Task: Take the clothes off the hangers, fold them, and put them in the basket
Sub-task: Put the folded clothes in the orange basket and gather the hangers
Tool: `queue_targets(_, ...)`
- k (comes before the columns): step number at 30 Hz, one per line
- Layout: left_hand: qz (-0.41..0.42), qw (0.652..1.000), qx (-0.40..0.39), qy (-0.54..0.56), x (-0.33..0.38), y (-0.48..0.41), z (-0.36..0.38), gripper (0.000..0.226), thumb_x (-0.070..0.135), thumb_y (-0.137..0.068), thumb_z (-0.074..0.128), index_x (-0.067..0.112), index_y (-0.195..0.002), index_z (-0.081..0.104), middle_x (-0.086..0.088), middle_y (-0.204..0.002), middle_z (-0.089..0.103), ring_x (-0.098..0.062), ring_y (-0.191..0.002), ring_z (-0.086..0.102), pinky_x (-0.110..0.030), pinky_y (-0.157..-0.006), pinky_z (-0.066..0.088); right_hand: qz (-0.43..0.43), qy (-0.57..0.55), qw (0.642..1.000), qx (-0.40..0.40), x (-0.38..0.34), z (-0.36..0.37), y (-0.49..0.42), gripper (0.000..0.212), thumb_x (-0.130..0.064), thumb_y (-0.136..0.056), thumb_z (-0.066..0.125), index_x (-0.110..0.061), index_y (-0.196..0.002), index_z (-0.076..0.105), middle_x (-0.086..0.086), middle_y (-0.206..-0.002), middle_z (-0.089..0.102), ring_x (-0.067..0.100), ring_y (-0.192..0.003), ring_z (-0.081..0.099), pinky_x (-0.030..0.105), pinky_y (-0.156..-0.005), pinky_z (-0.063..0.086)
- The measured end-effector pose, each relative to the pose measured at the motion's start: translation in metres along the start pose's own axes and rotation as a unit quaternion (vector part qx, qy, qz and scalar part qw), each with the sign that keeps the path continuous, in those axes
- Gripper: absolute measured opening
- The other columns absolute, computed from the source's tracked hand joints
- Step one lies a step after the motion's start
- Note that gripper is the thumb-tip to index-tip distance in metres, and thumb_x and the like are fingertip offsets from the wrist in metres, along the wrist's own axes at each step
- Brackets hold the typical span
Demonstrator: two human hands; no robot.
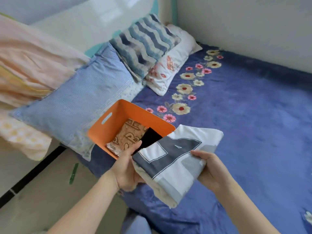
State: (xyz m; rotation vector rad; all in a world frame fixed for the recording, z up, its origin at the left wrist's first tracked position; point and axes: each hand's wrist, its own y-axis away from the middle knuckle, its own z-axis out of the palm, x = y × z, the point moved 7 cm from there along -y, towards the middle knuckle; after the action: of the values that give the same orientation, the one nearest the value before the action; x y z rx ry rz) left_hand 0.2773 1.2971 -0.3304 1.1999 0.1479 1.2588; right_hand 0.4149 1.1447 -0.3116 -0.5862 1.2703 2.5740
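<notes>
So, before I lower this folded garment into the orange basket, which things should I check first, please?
1. Fold tidy: ok, the white and grey garment is a compact fold.
2. Grip: ok, left hand and right hand each hold one side.
3. Basket upright: ok, orange basket stands open on the blue bed cover.
4. Room inside: ok, brown patterned garment and black garment lie low.
5. Garment above opening: not ok, only its far corner overlaps the rim.
6. More clothes left: cannot tell.
</notes>
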Motion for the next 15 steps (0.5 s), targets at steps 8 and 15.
queue_targets(8, -0.07, 0.994, 0.045, -0.077, 0.108, -0.047, -0.152, 0.033, 0.006, -0.069, 0.055, 0.002, -0.098, 0.071, -0.016, -0.087, 0.067, -0.028, -0.067, 0.063, -0.035, -0.063, 0.055, 0.077, 0.066, 0.993, 0.065, 0.055, 0.108, -0.153, 0.031, 0.003, -0.088, 0.051, -0.002, -0.116, 0.064, 0.015, -0.106, 0.073, 0.028, -0.086, 0.071, 0.037, -0.077, 0.057)
queue_targets(15, -0.087, 0.982, 0.08, -0.147, 0.163, -0.107, -0.218, 0.035, -0.001, -0.065, 0.05, 0.01, -0.094, 0.066, -0.014, -0.085, 0.064, -0.027, -0.068, 0.062, -0.036, -0.062, 0.055, 0.122, 0.086, 0.98, 0.134, 0.094, 0.132, -0.274, 0.013, 0.004, -0.082, 0.055, -0.001, -0.088, 0.065, 0.013, -0.082, 0.072, 0.026, -0.066, 0.068, 0.033, -0.069, 0.056)
